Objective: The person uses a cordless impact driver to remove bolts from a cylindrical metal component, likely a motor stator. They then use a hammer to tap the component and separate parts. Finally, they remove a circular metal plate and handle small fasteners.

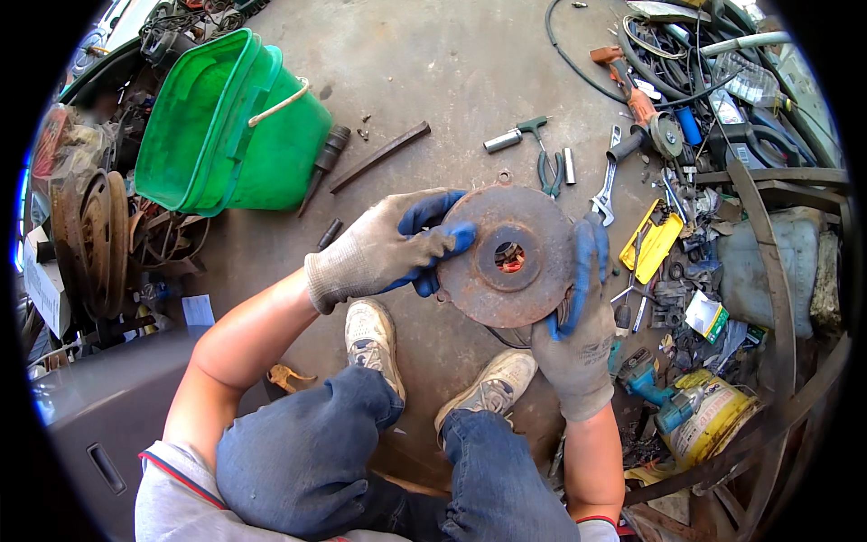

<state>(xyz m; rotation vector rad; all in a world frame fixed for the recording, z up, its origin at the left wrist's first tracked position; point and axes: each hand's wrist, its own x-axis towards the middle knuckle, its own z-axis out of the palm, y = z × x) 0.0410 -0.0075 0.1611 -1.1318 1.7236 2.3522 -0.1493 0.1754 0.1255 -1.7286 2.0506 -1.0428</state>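
a rusty round disc (498,282) is held between both gloved hands (384,242).

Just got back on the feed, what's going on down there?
Two gloved hands are holding a rusty metal disc up off the floor: the left hand grips its left edge, the right hand its right edge. Neither hand is on a tool. An adjustable wrench lies beyond the right hand, with an orange angle grinder farther off.

Bucket (280,144) left of disc (483,271), grinder (643,110) beyond, right.
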